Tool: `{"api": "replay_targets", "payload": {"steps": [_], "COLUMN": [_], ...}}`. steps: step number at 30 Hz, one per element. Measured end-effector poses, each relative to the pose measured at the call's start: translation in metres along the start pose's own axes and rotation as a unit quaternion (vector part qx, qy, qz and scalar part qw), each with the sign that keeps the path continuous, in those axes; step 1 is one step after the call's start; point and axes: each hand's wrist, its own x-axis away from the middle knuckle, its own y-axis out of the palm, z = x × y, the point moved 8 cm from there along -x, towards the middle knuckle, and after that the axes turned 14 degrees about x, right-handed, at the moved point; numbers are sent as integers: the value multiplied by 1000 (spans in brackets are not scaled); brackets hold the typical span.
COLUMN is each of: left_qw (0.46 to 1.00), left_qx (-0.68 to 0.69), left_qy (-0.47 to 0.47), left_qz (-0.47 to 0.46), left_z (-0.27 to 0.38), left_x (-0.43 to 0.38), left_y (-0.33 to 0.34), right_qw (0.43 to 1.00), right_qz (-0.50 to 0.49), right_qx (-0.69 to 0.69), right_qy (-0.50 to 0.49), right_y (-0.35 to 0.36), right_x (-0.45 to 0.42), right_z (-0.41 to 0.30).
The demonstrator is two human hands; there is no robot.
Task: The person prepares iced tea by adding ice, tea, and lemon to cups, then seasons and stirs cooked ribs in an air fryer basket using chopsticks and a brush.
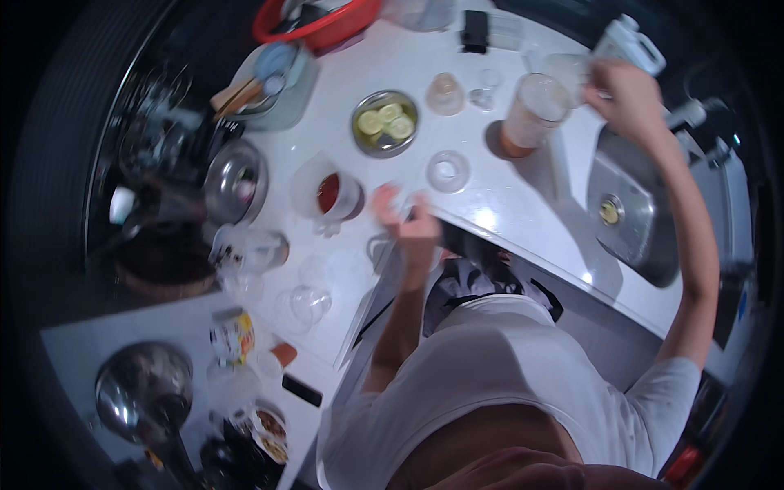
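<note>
Blurred by motion, my left hand [411,223] is over the counter's front edge with its fingers apart and nothing visible in them. A clear cup of dark red liquid [331,193] stands to its left, and a small clear round dish [448,171] lies beyond it to the right. My right hand [628,98] is raised at the far right with fingers curled, between a tall clear pitcher [533,116] with brownish liquid at the bottom and a white jug with a handle [625,46]. A pale spot shows at its fingertips; whether it holds something is unclear.
A metal bowl of lemon slices [386,125] sits mid-counter near a small bottle-shaped container [446,95]. The steel sink [637,239] is at right. At left are a steel bowl [236,184], clear plastic cups [309,305] and a phone [302,390]. A red basin [334,30] stands behind.
</note>
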Motion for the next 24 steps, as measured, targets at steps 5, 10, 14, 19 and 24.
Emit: {"api": "replay_targets", "payload": {"steps": [5, 10, 14, 19, 24], "left_qw": [956, 916, 900, 895, 958], "left_qx": [161, 210, 256, 287, 181], "left_qy": [-73, -187, -238, -278, -158], "left_qz": [-233, -285, -260, -200, -159], "left_z": [10, -8, -25, 1, 34], "left_x": [-3, -12, -4, 10, 26], "left_y": [140, 225, 260, 271, 255], "right_qw": [819, 770, 785, 786, 878], "right_qz": [-48, -66, -51, -37, 52], "right_qx": [-470, -492, -449, -424, -391], "right_qy": [324, 402, 424, 448, 270], "right_y": [115, 250, 269, 268, 196], "right_x": [83, 142, 131, 123, 146], "right_z": [131, 128, 103, 94, 135]}}
